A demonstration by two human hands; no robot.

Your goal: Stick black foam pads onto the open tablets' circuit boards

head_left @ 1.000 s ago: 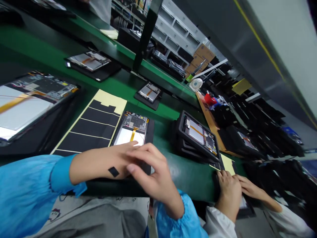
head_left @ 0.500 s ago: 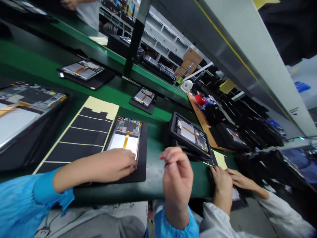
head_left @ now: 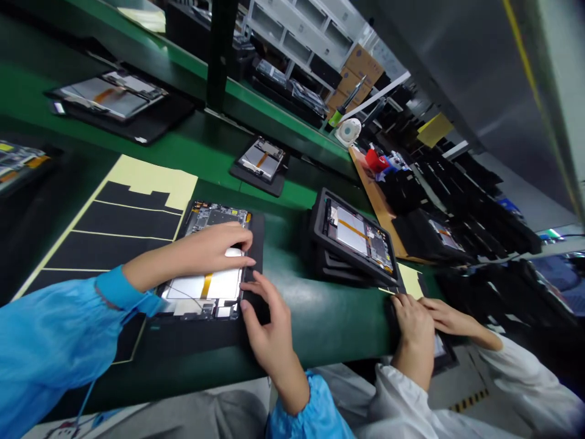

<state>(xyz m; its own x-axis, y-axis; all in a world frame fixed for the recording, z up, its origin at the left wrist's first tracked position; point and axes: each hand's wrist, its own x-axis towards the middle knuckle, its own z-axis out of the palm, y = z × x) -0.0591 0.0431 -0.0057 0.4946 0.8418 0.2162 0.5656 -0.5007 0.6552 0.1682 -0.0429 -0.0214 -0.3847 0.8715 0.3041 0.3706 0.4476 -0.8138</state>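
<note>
An opened tablet with a bare circuit board and a silver panel crossed by an orange strip lies on a black mat on the green tabletop, beside a black sheet on pale yellow backing. The left hand rests open on the tablet; the right hand touches its edge with spread fingers, grip unclear.
</note>
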